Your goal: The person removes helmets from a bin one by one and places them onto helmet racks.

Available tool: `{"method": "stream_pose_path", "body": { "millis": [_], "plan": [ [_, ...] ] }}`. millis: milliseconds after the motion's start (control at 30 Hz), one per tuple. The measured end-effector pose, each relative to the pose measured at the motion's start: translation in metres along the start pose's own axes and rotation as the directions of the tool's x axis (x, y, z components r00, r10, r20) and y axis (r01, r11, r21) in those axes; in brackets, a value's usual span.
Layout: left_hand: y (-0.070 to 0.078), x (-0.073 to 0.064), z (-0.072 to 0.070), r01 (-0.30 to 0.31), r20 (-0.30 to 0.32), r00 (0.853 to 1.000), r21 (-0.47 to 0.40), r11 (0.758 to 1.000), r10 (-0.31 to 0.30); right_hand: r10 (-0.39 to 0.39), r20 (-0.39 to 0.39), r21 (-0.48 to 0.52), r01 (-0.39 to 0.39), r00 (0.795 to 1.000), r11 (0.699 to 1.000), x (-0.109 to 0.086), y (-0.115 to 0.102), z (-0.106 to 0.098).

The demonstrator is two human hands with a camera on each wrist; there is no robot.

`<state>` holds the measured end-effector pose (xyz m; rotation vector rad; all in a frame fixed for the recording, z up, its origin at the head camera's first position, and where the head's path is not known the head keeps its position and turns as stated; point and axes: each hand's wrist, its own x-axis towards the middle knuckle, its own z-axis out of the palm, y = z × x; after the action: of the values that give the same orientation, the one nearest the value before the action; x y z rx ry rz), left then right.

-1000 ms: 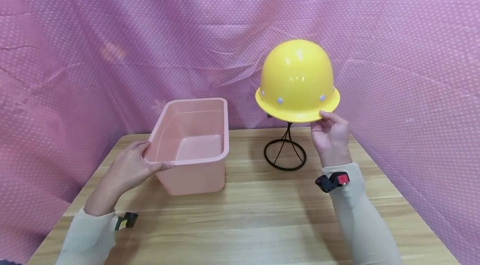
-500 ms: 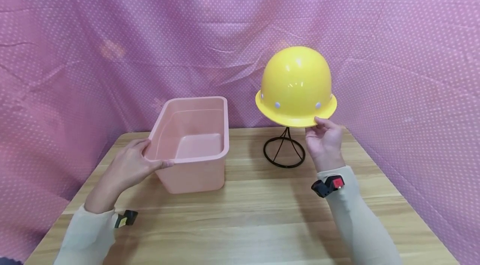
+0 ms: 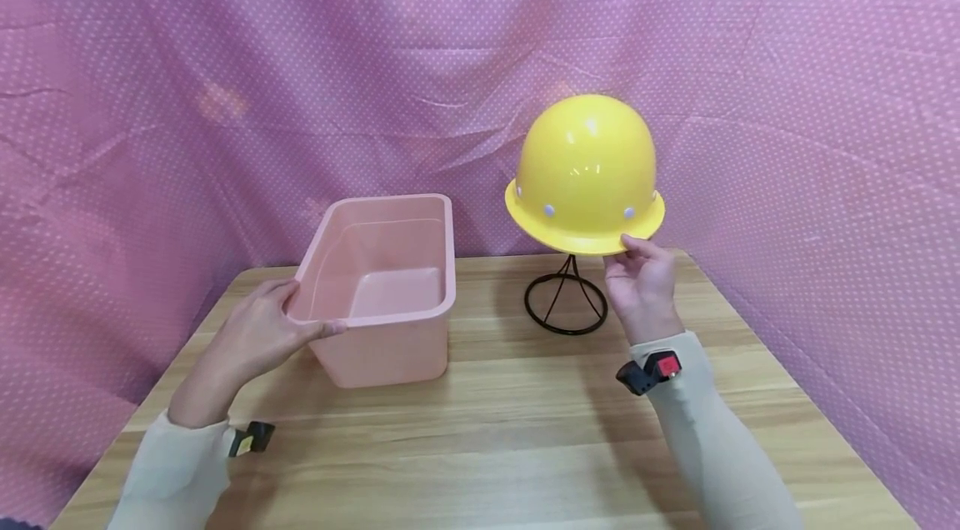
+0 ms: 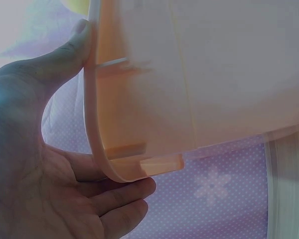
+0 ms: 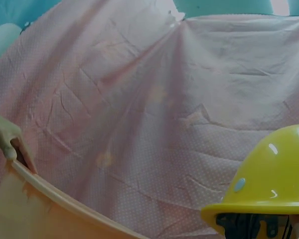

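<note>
A yellow hard hat with pale rivets sits right of centre in the head view, dome up, over a black wire stand. The hat hides the stand's top, so I cannot tell whether it bears the hat's weight. My right hand pinches the brim at its near right edge, thumb on top and fingers below. On the left, my left hand holds the near left corner of an open pink plastic bin. The left wrist view shows the thumb along the rim and bent fingers beneath the corner.
Bin and stand are on a light wood-grain table. Pink dotted cloth hangs behind and along both sides. A strip of table separates the bin from the stand. Small cameras are strapped to both wrists.
My right hand has lowered the hard hat and shifted it slightly left over the stand, mostly during the earlier half second. My left hand and the bin have stayed in place.
</note>
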<state>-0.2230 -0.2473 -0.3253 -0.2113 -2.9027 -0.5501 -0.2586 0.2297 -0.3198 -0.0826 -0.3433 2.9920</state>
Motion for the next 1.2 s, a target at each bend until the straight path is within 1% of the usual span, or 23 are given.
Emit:
{"method": "stream_pose_path", "body": {
  "millis": [100,233,500,833,933,1100,1200],
  "plan": [
    [0.0001,0.0004,0.0005,-0.002,0.004,1.0,0.0,1.0,0.002,0.009,0.006,-0.057,-0.008,1.0,0.998,0.0,0.0,-0.0038],
    [0.0006,0.0005,0.0005,-0.005,0.007,1.0,0.005,1.0,0.005,0.013,-0.013,-0.08,-0.014,1.0,0.997,-0.0005,-0.0021,-0.0079],
    [-0.0002,-0.0007,0.0014,-0.001,0.014,1.0,0.001,1.0,0.001,0.018,-0.034,-0.095,-0.021,0.999,0.995,-0.0024,-0.0057,-0.0071],
    [-0.0023,-0.003,0.0042,0.007,0.015,1.0,-0.005,1.0,-0.007,0.006,-0.079,-0.104,-0.015,0.997,0.994,0.0013,-0.0087,-0.0063],
    [-0.0016,-0.0024,0.0031,0.007,0.015,1.0,-0.004,1.0,-0.006,0.001,-0.08,-0.098,-0.009,0.997,0.995,0.0014,-0.0092,-0.0057],
    [-0.0001,0.0004,0.0011,-0.008,-0.004,1.0,0.013,1.0,0.008,-0.008,-0.064,-0.096,0.002,0.998,0.995,-0.0001,-0.009,-0.0047],
    [0.0004,0.0007,0.0005,-0.01,-0.004,1.0,0.02,1.0,0.01,-0.014,-0.077,-0.102,0.006,0.997,0.995,-0.0015,-0.0077,-0.0056]
  ]
}}
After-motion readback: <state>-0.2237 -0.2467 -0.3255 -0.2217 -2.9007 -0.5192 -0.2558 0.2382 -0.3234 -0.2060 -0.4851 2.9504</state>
